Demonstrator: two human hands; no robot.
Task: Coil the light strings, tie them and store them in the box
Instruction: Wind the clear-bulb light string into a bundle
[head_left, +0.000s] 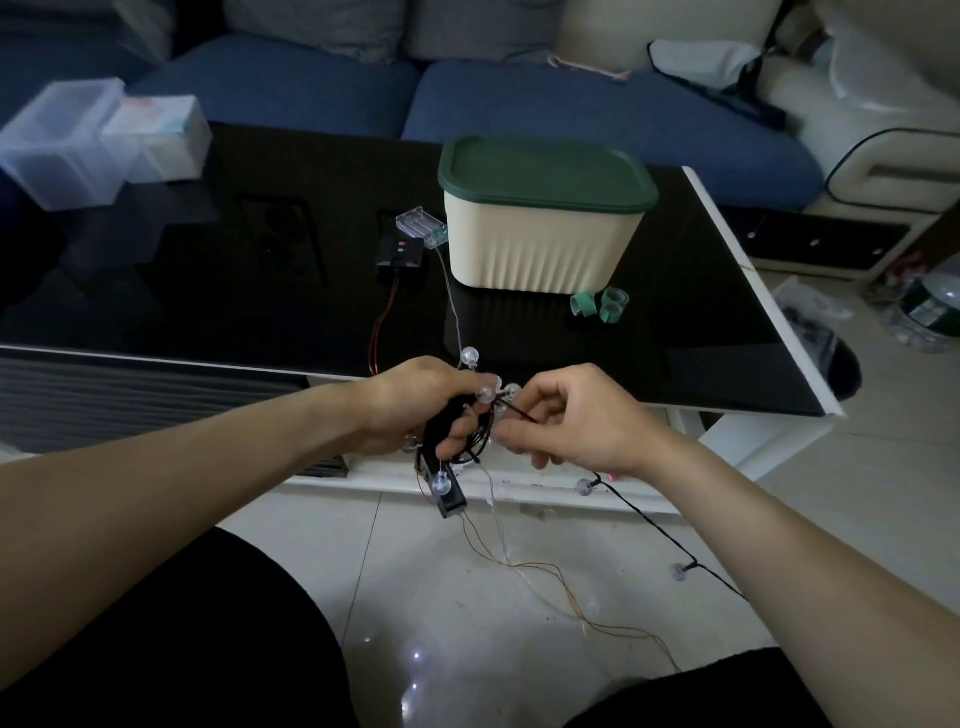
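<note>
We see the left hand gripping a coiled bundle of black-wired light string just off the near edge of the black glass table, clear bulbs poking out around the fingers. The right hand pinches the black wire beside the coil — the loose tail trails down past the right wrist, two bulbs on it. On the table stands the cream box, its green lid on, with green ties just in front and two battery packs to its left — thin copper wires run down to the floor.
</note>
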